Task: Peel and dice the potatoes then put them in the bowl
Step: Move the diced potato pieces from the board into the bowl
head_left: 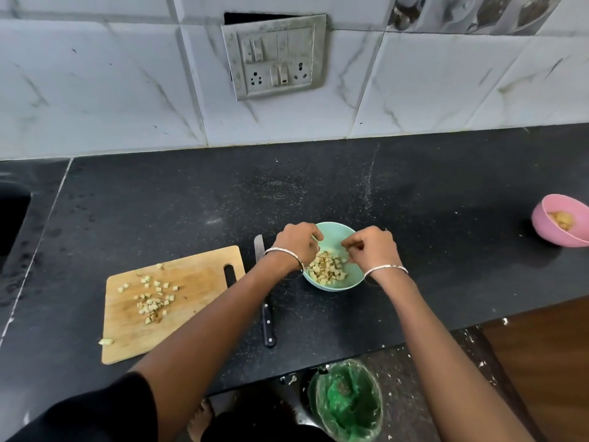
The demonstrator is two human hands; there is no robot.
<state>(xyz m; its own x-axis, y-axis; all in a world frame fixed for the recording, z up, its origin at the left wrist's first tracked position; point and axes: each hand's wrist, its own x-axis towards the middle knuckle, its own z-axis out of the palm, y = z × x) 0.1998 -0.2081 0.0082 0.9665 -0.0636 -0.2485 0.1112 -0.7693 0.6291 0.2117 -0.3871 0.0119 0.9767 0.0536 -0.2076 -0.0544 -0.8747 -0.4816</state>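
Dicing appears complete; transfer is partial. Some potato dice (153, 303) lie on the cutting board (194, 275). The knife (268, 327) lies between the board and the green bowl (334, 223), which holds the rest. The left hand (294, 244) and right hand (373, 247) hover over it with fingers curled; whether they hold anything cannot be determined. A pink bowl (541, 215) stands far right, clear of the work.

Fingers of left hand (294, 245) and right hand (371, 250) are curling in over the green bowl (334, 232), tips tucking out of sight; can't tell if either is pinching potato dice (328, 269). The left forearm (248, 301) is covering the bowl's left rim and, just left of the bowl, the middle of the knife (268, 327). Far right of the bowl, the pink bowl (541, 228) is getting cropped by the frame edge, its contents blurring. Far left of the bowl, the sink (12, 215) is getting cropped too. Below the bowl, the green-lined bin (347, 400) is showing contents too blurry to tell.
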